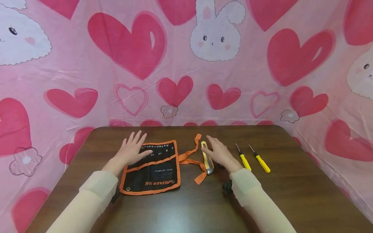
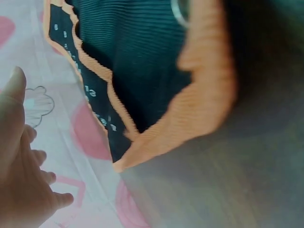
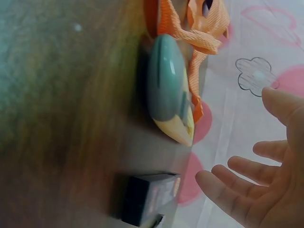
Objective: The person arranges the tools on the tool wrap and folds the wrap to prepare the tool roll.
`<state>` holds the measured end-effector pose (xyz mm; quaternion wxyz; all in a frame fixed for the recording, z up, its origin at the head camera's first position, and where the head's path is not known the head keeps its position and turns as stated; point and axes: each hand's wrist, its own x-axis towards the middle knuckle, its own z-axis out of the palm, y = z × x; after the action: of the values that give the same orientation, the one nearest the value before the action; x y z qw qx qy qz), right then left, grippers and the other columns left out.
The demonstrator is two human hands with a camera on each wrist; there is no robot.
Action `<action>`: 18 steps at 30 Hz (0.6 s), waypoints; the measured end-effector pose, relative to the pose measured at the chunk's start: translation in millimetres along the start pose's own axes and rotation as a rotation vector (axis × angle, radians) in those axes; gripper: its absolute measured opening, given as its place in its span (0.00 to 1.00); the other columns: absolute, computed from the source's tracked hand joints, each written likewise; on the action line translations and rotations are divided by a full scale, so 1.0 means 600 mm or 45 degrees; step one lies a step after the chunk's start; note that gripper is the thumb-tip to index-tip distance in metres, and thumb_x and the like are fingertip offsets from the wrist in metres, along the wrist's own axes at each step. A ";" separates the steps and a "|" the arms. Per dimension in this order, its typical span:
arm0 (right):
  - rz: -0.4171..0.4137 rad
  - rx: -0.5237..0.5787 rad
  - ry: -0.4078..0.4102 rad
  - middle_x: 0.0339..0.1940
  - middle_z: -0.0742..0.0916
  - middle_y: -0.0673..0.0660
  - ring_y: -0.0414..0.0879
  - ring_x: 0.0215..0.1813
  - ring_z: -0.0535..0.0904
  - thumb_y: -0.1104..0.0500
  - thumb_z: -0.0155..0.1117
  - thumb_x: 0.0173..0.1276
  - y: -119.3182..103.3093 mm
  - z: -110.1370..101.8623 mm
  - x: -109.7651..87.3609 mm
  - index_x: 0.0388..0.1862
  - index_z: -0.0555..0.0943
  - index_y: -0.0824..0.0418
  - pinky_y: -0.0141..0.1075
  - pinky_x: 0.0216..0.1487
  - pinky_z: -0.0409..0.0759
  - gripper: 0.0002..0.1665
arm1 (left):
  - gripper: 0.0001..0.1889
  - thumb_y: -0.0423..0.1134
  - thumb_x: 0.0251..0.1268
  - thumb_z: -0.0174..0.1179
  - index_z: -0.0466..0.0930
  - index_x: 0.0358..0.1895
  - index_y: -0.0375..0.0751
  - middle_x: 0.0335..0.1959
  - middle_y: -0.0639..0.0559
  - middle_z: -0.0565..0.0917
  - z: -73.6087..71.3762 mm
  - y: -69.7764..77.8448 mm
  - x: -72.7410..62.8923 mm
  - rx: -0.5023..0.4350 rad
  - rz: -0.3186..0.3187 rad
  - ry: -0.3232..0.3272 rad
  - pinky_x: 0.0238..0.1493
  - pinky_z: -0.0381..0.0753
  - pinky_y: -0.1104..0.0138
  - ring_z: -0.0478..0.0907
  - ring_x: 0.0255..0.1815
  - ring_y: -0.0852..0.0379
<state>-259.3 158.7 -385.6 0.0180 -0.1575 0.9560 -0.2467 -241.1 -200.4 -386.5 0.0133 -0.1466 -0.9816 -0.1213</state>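
A black tool pouch (image 1: 161,173) with orange trim and numbered pockets lies spread on the table. My left hand (image 1: 132,151) hovers over its far left part, fingers spread, holding nothing; in the left wrist view the pouch's orange edge (image 2: 209,90) is close by. Orange tie straps (image 1: 190,152) trail from the pouch's right side. Beside them is a yellow and grey utility knife (image 1: 208,163). My right hand (image 1: 220,152) is just right of the knife, fingers extended and empty. Under it, the right wrist view shows a small black box (image 3: 147,197), mostly hidden in the head view.
Two yellow-handled screwdrivers (image 1: 244,160) (image 1: 262,162) lie side by side right of my right hand. The brown wooden table (image 1: 175,213) ends at a pink cloth backdrop (image 1: 180,68) printed with hearts and rabbits.
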 end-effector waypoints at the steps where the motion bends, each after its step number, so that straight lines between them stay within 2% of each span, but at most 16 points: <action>1: 0.002 -0.004 0.001 0.66 0.66 0.67 0.62 0.65 0.62 0.46 0.56 0.67 0.000 0.002 0.000 0.71 0.56 0.64 0.63 0.59 0.56 0.40 | 0.44 0.61 0.63 0.50 0.46 0.71 0.34 0.71 0.32 0.44 0.001 -0.001 -0.002 -0.006 0.004 -0.003 0.61 0.36 0.37 0.36 0.69 0.32; 6: 0.023 -0.043 0.008 0.64 0.68 0.68 0.63 0.64 0.63 0.49 0.58 0.66 0.001 0.009 -0.001 0.70 0.58 0.65 0.67 0.58 0.52 0.39 | 0.43 0.59 0.63 0.51 0.47 0.71 0.33 0.70 0.31 0.46 0.007 -0.003 -0.009 -0.031 0.024 -0.011 0.61 0.39 0.36 0.37 0.69 0.31; 12: 0.044 -0.092 -0.012 0.62 0.71 0.67 0.62 0.62 0.66 0.48 0.61 0.64 0.001 0.016 -0.004 0.68 0.61 0.65 0.64 0.59 0.55 0.39 | 0.43 0.58 0.63 0.52 0.49 0.70 0.31 0.70 0.30 0.47 0.015 -0.011 -0.020 -0.020 0.038 -0.039 0.60 0.44 0.36 0.41 0.68 0.30; 18: 0.030 -0.017 -0.052 0.64 0.69 0.68 0.62 0.64 0.63 0.49 0.62 0.64 0.005 0.020 -0.008 0.69 0.59 0.66 0.57 0.61 0.60 0.41 | 0.43 0.59 0.62 0.53 0.51 0.70 0.31 0.69 0.30 0.49 0.029 -0.023 -0.026 -0.008 0.038 -0.056 0.60 0.46 0.37 0.43 0.68 0.30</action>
<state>-254.4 156.8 -398.0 0.0394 -0.1513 0.9589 -0.2367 -230.2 -213.4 -407.7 -0.0071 -0.1639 -0.9790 -0.1209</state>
